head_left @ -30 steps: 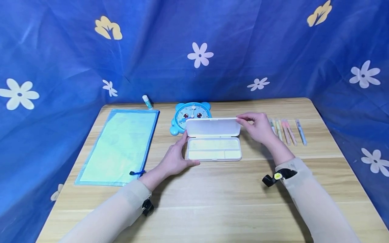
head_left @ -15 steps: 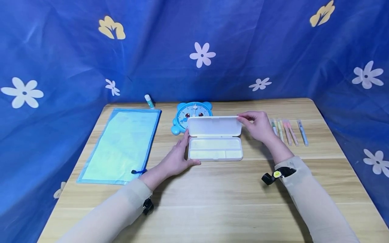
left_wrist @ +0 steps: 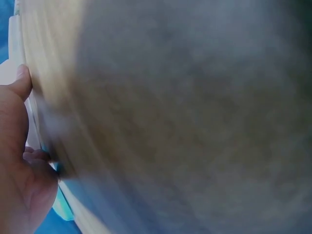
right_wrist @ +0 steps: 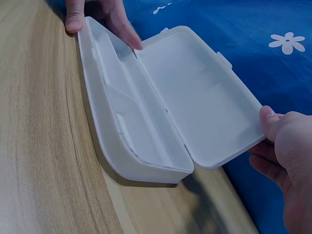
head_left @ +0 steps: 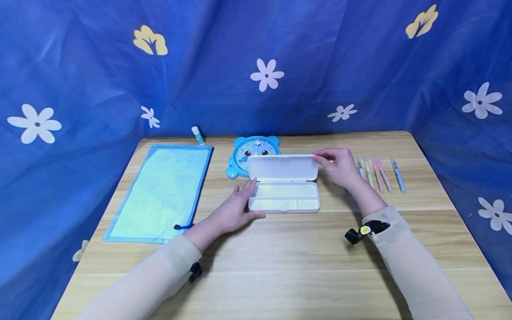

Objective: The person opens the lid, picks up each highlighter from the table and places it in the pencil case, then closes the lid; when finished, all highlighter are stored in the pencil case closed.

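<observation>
A white plastic pencil case (head_left: 284, 204) stands on the table with its lid (head_left: 283, 168) raised on the hinge. Its divided compartments, visible in the right wrist view, have nothing in them. My left hand (head_left: 234, 212) grips the case's left end, thumb at the front edge and fingers at the back corner. With thumb and fingers, my right hand (head_left: 339, 167) pinches the upper right corner of the lid. In the left wrist view, only part of the left hand (left_wrist: 24, 161) shows at the left edge.
Behind the lid lies a blue bear-faced toy clock (head_left: 256, 146), partly covered. A blue mesh zip pouch (head_left: 160, 193) lies at left, a glue stick (head_left: 198, 135) beyond it. Several markers (head_left: 383, 175) lie right of the right hand. A blue flowered cloth (head_left: 208, 66) hangs behind the table.
The left hand's fingers have shifted from beside the hinge onto the case's back left corner. The right hand keeps its hold and the lid stays raised.
</observation>
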The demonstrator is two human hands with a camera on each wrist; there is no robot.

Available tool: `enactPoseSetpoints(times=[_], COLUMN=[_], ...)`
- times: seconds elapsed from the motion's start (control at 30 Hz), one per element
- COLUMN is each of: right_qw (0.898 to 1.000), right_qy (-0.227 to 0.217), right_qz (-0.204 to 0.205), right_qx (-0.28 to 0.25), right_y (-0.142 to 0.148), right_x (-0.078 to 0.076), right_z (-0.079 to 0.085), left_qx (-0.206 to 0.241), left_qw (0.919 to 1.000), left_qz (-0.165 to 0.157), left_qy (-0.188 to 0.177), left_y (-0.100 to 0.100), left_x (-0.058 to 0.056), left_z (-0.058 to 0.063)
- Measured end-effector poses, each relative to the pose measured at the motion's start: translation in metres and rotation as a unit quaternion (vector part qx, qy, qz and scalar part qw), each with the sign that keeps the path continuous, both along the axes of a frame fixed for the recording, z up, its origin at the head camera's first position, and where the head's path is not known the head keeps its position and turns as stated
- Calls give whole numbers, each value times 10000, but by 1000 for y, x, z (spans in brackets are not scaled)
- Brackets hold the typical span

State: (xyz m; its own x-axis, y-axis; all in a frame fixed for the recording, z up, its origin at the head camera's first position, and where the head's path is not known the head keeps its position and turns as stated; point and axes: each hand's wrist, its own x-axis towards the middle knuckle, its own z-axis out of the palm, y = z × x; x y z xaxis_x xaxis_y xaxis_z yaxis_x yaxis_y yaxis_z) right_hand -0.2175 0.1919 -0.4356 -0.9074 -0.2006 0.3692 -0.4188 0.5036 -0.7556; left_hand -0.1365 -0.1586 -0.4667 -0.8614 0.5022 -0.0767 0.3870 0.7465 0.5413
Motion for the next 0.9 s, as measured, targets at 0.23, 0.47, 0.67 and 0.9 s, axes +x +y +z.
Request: enactPoseSetpoints(times=[0.23,0.47,0.67,0.9], right_qw=[9999,9998,9998,9998], right_qy=[-20,-48,-72,-108], right_qz=[52,120,170,158], right_qx=[84,134,107,14], right_y=[1,2,2,1], right_x=[-1,0,1,0], right_z=[0,1,0,-4], left_qx=[-211,-298,-281,-288], left_qw=[9994,9987,9987,9987], left_qz=[274,397,432,409], left_qy=[-84,-108,-67,-139], left_y=[2,4,3,-3], left_x=[0,-1,-3,-3], left_z=[4,9,11,11])
